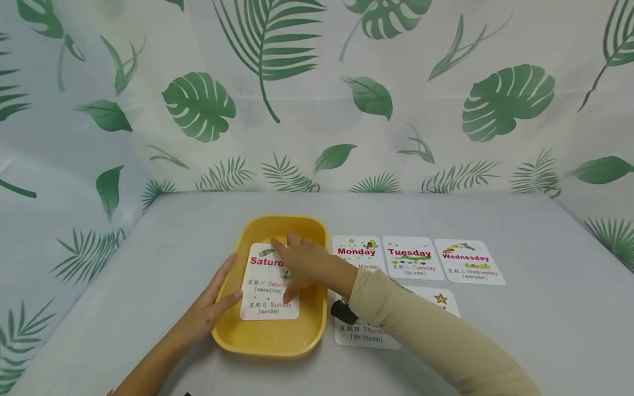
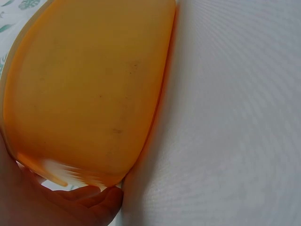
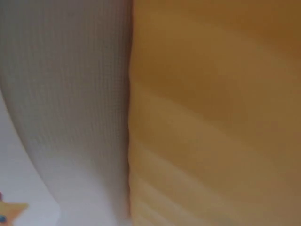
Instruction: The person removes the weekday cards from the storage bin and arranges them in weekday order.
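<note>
A yellow plastic tray (image 1: 307,330) has a Saturday card (image 1: 257,272) in it, overlapping a Sunday card (image 1: 267,313) whose lower strip shows. My left hand (image 1: 205,311) grips the tray's left side, thumb at the rim and fingers along the outer wall, as the left wrist view also shows. Over the right part of the cards, my right hand (image 1: 307,264) reaches down with fingers spread and thumb near the Sunday print. It covers the end of the word Saturday. The right wrist view shows mostly the tray's wall (image 3: 211,117), blurred, with no fingers.
Right of the tray lie a Monday card (image 1: 349,245), a Tuesday card (image 1: 408,258) and a Wednesday card (image 1: 468,261) in a row. A Thursday card (image 1: 361,335) and another card (image 1: 438,297) lie below, partly hidden by my right sleeve. Leaf-printed cloth (image 1: 317,132) stands behind.
</note>
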Tool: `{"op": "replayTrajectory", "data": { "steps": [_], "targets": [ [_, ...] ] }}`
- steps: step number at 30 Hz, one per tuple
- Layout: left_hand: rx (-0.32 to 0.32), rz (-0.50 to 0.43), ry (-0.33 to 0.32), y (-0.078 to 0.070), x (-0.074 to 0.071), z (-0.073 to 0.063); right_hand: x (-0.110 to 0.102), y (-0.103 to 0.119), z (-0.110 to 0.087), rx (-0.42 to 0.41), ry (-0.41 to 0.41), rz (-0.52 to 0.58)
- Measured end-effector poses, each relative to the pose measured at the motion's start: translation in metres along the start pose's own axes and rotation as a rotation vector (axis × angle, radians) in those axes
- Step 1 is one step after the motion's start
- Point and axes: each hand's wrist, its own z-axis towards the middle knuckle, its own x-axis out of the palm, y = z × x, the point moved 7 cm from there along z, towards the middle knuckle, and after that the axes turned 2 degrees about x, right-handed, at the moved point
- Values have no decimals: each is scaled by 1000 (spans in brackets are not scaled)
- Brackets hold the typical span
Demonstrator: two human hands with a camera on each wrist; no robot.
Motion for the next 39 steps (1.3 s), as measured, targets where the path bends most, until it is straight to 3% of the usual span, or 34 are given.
{"op": "replayTrajectory", "data": {
  "steps": [6, 8, 16, 23, 27, 31, 39],
  "targets": [
    [10, 5, 7, -1, 4, 2, -9, -2, -8, -35, -119, 348],
    [9, 6, 7, -1, 5, 3, -12, -4, -10, -42, -152, 418],
    [2, -10, 32, -3, 12, 6, -12, -12, -18, -44, -79, 411],
    [24, 9, 45, -5, 14, 6, -20, -22, -37, -116, -87, 477],
    [26, 19, 49, -6, 11, 5, -27, -48, -61, -141, -127, 630],
    [29, 2, 47, -6, 8, 3, -26, -85, -92, -94, -131, 806],
    [-1, -9, 52, 3, 0, -5, -1, -160, -169, 30, -139, 808]
  ]
}}
